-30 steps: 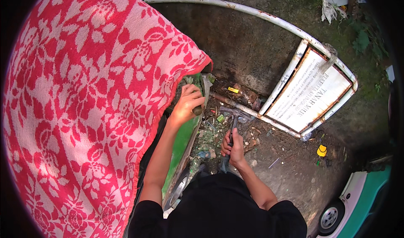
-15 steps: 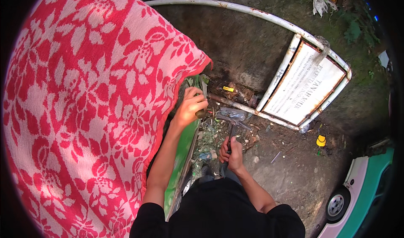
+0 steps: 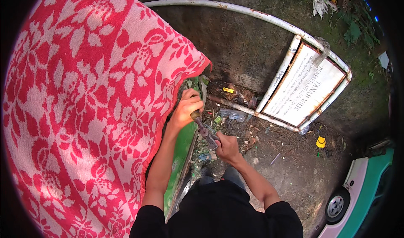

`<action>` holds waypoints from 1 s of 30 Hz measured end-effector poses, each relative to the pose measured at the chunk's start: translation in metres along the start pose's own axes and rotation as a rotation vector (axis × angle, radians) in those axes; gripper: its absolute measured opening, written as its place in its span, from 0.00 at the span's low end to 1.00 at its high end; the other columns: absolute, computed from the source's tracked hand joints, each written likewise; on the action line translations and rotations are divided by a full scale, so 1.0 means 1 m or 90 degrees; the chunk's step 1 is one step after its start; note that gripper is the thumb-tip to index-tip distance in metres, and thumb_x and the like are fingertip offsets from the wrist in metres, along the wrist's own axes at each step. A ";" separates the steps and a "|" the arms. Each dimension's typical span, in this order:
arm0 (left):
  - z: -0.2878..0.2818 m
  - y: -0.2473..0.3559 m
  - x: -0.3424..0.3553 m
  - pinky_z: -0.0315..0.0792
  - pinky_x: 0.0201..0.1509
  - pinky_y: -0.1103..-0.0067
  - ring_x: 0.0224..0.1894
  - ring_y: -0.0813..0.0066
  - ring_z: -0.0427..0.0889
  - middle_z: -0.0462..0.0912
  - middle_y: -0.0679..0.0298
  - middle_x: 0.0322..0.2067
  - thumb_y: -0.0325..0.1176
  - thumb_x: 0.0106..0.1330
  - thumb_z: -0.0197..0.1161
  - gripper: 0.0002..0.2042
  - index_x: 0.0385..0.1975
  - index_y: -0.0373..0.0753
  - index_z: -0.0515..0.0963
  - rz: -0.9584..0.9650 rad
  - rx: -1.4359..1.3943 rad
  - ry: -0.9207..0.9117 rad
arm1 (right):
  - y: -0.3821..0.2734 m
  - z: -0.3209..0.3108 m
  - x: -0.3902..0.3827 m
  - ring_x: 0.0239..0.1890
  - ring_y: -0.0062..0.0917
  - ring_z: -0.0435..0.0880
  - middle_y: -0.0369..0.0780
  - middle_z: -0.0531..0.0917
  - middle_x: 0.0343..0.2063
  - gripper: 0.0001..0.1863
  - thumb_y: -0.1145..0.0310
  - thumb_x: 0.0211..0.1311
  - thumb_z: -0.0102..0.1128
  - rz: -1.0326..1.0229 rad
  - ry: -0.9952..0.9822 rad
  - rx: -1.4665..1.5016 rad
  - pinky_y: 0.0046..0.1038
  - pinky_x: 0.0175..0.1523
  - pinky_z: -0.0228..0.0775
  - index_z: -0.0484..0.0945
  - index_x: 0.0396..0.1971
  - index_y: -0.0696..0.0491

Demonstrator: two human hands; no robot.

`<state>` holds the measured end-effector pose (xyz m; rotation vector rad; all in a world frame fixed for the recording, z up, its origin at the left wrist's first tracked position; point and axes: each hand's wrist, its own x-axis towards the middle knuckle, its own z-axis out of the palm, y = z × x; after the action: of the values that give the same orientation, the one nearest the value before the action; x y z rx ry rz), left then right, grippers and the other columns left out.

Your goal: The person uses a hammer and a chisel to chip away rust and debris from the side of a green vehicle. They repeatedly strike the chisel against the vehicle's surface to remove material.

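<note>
Right hand (image 3: 227, 146) risen, now meets left hand (image 3: 187, 109) — both gripping metal tool (image 3: 205, 130)

The left grip (image 3: 186, 109) and right grip (image 3: 227, 147) both clasped a pair of pliers (image 3: 205, 130). A green panel (image 3: 182, 147) lay below the left grip, a red floral blanket (image 3: 88, 112) left of it.

Outdoors, in daylight with soft shade. A red and white flowered cloth (image 3: 84, 112) fills the left side. Far behind it runs a bent, rusty white pipe frame (image 3: 235, 9) holding a white sign board (image 3: 305, 86) on the right. The ground (image 3: 290, 170) is dark dirt strewn with litter. A green and white vehicle (image 3: 362, 191) stands near right.
</note>
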<state>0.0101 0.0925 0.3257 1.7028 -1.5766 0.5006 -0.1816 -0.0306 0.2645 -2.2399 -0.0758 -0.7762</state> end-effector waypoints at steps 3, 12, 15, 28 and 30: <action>-0.006 -0.004 0.006 0.65 0.49 0.68 0.40 0.63 0.75 0.70 0.64 0.23 0.31 0.46 0.64 0.09 0.19 0.39 0.69 -0.008 -0.002 -0.010 | -0.006 -0.011 -0.006 0.13 0.36 0.72 0.40 0.67 0.13 0.28 0.48 0.74 0.46 -0.088 0.057 0.109 0.35 0.19 0.64 0.69 0.19 0.55; 0.003 -0.013 0.008 0.66 0.45 0.66 0.37 0.62 0.75 0.70 0.63 0.21 0.21 0.47 0.68 0.13 0.18 0.35 0.66 -0.032 -0.042 0.030 | 0.012 -0.001 -0.010 0.14 0.40 0.73 0.41 0.69 0.13 0.26 0.49 0.74 0.46 0.000 0.014 0.066 0.37 0.21 0.64 0.66 0.21 0.54; 0.005 -0.009 0.006 0.67 0.45 0.66 0.37 0.62 0.76 0.69 0.64 0.20 0.20 0.46 0.68 0.11 0.18 0.35 0.68 -0.013 -0.026 0.009 | -0.009 -0.013 -0.003 0.13 0.36 0.72 0.40 0.67 0.13 0.28 0.46 0.74 0.44 -0.132 0.105 0.158 0.35 0.20 0.61 0.68 0.20 0.55; 0.009 -0.002 0.013 0.68 0.48 0.65 0.38 0.61 0.76 0.71 0.64 0.21 0.23 0.41 0.68 0.11 0.18 0.36 0.71 0.017 0.006 0.008 | -0.012 -0.021 -0.016 0.12 0.31 0.68 0.38 0.64 0.13 0.31 0.44 0.75 0.42 -0.095 0.113 0.162 0.33 0.19 0.56 0.70 0.20 0.57; 0.009 -0.003 0.013 0.68 0.47 0.66 0.39 0.61 0.76 0.71 0.64 0.21 0.23 0.41 0.68 0.10 0.19 0.36 0.71 0.000 0.010 0.015 | -0.008 -0.020 -0.017 0.12 0.32 0.68 0.38 0.64 0.13 0.31 0.44 0.75 0.43 -0.098 0.099 0.160 0.33 0.19 0.57 0.70 0.20 0.56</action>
<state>0.0130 0.0772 0.3291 1.7030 -1.5598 0.5313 -0.2080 -0.0350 0.2709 -1.9471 -0.2585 -0.9655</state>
